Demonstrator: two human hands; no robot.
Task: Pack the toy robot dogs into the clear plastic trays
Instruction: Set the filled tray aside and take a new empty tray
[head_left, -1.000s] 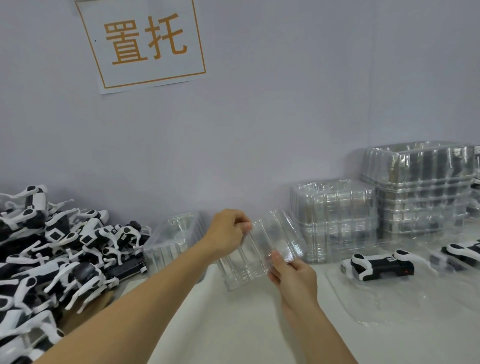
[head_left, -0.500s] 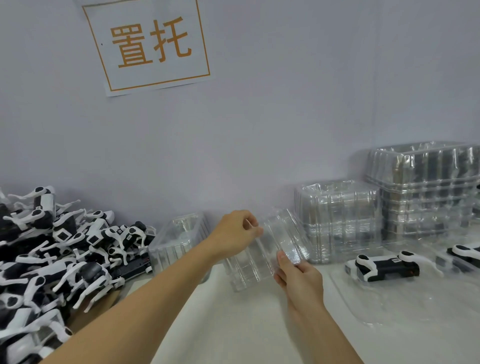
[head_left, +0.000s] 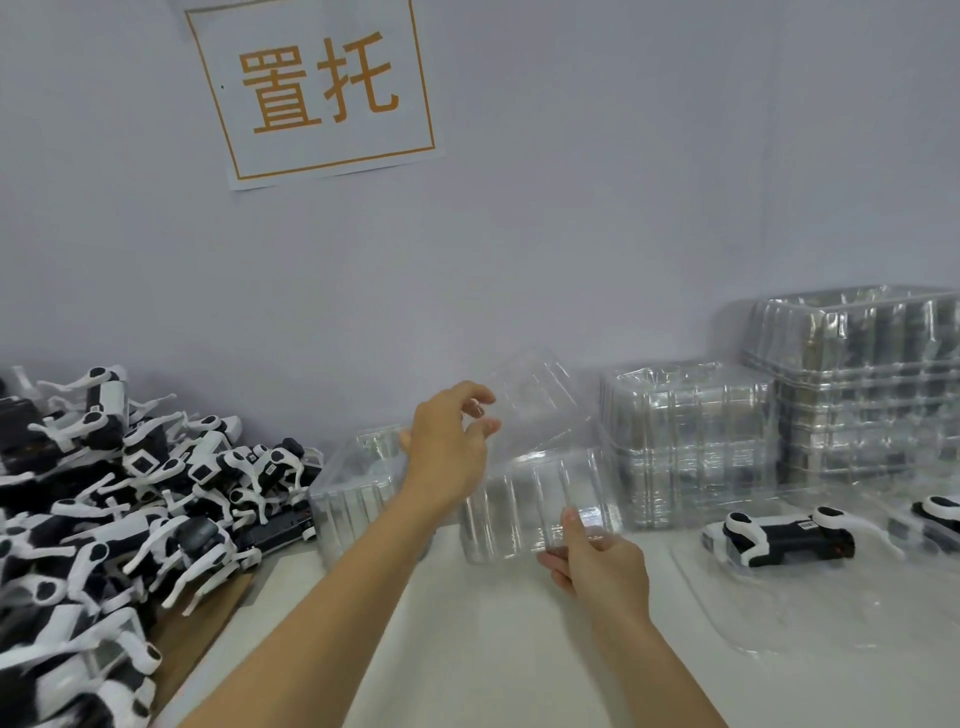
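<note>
Evidently a clear tray (head_left: 535, 512) is held up off the table (head_left: 493, 649) in front of the wall, and what looks like a hinged lid (head_left: 540, 402) is being opened above it. The tray's near corner is pinched by the right hand (head_left: 597, 566), thumb on the inner face and fingers curled beneath. The left hand (head_left: 452, 441) is at the lid's left edge with its fingers curled; whether the film is actually nipped between thumb and fingertips cannot be told through the clear plastic. The dogs (head_left: 130, 499) are heaped at the left, well apart from the held tray, and one dog (head_left: 779, 540) lies in an open tray at the right. More trays are stacked (head_left: 691, 441) against the wall behind. The tray is judged to be very light, thin and springy, easily buckled and rather slippery, so it is best taken by the rim or corners, not by the ribbed walls. The dogs are judged to be stiffer and heavier, with slender white legs that may snag in the heap; a dog is better lifted by its black body.
</note>
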